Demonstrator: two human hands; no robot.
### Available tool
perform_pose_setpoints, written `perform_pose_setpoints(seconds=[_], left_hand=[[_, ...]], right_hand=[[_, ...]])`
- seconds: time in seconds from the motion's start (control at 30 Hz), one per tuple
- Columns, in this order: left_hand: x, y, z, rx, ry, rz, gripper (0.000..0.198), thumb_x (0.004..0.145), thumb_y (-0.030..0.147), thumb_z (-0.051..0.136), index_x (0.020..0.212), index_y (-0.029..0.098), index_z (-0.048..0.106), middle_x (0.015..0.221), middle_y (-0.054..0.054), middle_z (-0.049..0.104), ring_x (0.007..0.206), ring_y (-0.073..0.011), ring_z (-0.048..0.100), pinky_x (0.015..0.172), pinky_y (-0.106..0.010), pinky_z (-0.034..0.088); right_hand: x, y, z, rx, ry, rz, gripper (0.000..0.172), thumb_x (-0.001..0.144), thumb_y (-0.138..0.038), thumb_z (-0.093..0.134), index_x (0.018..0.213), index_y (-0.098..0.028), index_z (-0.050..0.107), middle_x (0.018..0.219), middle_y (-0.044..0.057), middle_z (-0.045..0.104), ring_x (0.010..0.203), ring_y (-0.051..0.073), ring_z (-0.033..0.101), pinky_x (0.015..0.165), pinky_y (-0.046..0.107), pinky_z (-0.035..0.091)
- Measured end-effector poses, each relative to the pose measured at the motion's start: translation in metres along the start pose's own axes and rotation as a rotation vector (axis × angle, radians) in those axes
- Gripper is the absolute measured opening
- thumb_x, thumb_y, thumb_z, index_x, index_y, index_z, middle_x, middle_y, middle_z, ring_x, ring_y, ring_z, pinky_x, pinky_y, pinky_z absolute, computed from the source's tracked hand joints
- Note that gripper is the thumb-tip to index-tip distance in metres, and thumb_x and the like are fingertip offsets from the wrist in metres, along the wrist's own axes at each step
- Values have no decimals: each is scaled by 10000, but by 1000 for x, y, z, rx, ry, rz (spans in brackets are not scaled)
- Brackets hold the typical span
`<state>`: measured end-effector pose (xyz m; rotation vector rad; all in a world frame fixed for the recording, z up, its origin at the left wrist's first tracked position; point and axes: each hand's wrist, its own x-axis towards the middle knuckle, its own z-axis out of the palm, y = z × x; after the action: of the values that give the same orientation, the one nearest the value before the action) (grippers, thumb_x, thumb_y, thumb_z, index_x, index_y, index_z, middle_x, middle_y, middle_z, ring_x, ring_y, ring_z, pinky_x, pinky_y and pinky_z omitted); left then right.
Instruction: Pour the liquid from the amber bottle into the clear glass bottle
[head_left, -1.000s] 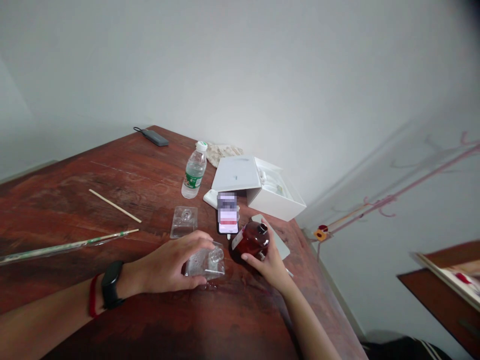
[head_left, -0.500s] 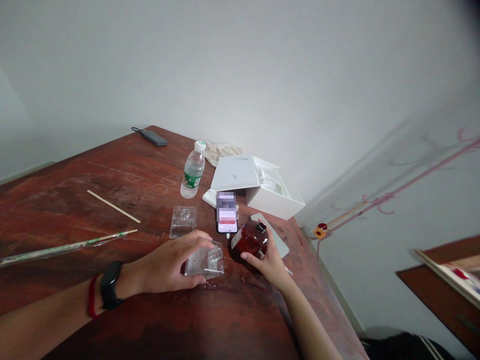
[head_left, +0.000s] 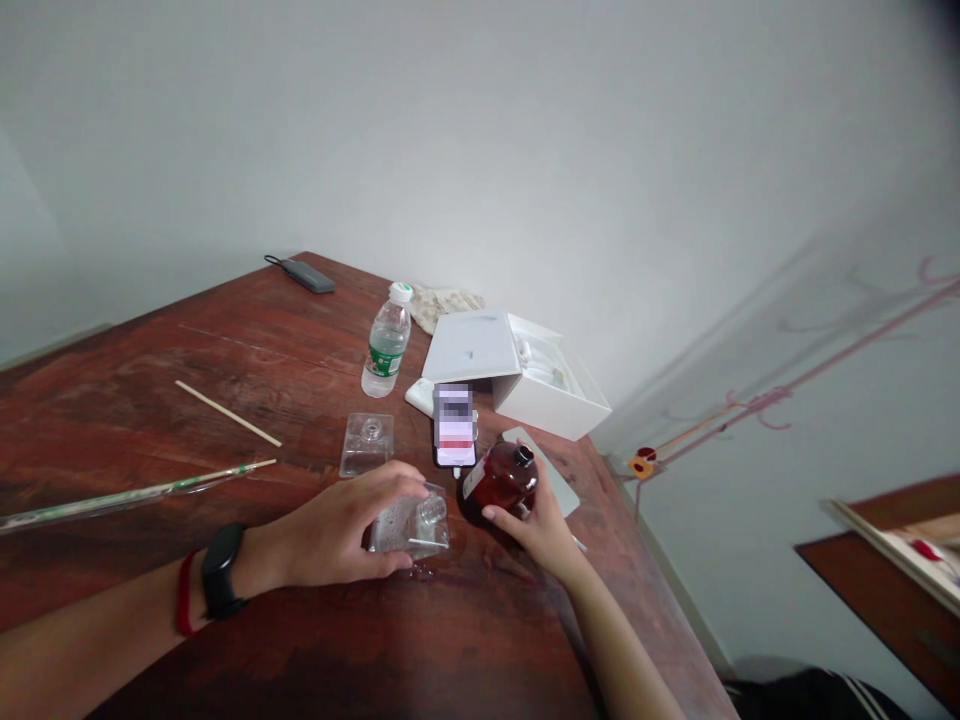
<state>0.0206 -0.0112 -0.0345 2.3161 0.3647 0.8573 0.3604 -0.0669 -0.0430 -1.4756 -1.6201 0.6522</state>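
Though near table edge [head_left: 671, 625], amber bottle [head_left: 501, 482]

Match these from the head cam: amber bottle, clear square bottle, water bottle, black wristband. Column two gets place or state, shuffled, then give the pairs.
Things:
1. amber glass bottle
2. clear square glass bottle
3. plastic water bottle
4. black wristband

Places:
A. on the left wrist
B. held in the right hand
C. upright beside the white box
D. under the left hand

Pairs: 1-B, 2-D, 3-C, 4-A
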Motion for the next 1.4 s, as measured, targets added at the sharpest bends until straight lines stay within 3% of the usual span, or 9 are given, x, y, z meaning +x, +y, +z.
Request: perform_pose_setpoints(seconds=[0.37,0.93,1.23,1.4], left_hand=[[2,2,0,-12,25,-11,585,952,320,809,1458,288,515,1477,-115,609,1350,-316,629,1149,-464,548],[6,8,-5,2,-40,-74,595,911,300,835,1423,282,533,1453,-102,611,1308,-303,648,1140,-455,550],[5,5,-6,47,-68,-112,616,921,322,821,1442,282,494,1490,-147,567,1386,-344,594,1177,-515,509],[3,3,-6,51,-68,-125,617,928,323,811,1451,300,485,1490,-135,557,1402,-343,577,1197,-540,482]], right_hand=[[-1,-2,-1,18,-24,30,1069,814,-525,903,1656,-315,279,1683,170,475,1550,390,481,1281,628,383],[0,-3,0,-7,-11,32,1083,804,-549,902,1647,-241,296,1593,217,565,1483,409,562,1261,649,413],[4,-8,4,-51,48,-40,1058,786,-561,901,1649,-287,353,1585,171,601,1422,428,624,1227,656,464],[6,-8,5,-59,65,-67,1061,765,-535,915,1645,-282,378,1471,154,697,1316,419,706,1181,632,520]])
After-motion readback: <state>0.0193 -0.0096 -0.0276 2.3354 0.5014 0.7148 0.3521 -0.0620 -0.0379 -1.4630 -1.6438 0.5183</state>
